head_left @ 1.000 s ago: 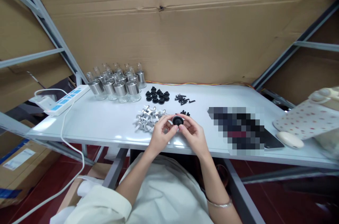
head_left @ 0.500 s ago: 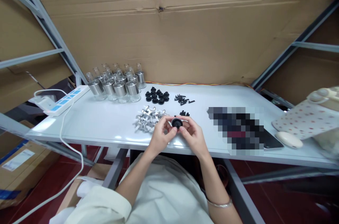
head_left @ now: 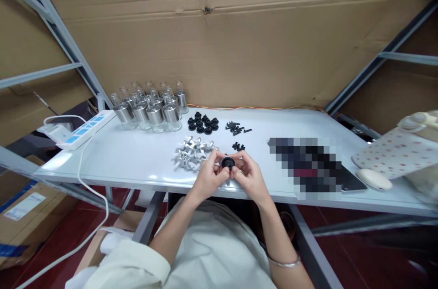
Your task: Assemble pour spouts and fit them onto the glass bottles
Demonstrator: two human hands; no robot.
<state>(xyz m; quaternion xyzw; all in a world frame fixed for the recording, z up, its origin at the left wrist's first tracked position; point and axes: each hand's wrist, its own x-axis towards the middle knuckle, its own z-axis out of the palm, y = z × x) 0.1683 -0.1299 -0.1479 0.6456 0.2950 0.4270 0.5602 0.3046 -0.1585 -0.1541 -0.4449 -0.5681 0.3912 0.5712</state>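
White tabletop [head_left: 130, 159] before cardboard [head_left: 239, 52]: left hand [head_left: 209, 177] and right hand [head_left: 249, 177], fingers nearly closed, pinch one black flanged cap [head_left: 227, 162] above its front part (seemingly mid-adjustment, calling for steady fingertips).

We take this for a small assembly workshop: 1 white workbench [head_left: 137, 161] stands within a metal frame [head_left: 41, 74], backed by cardboard [head_left: 222, 52]. On it we see bottles [head_left: 156, 116], round black parts [head_left: 200, 124] and silvery fittings [head_left: 193, 162] sorted in batches, plus a power strip [head_left: 85, 130]; a taped carton [head_left: 30, 211] sits lower.
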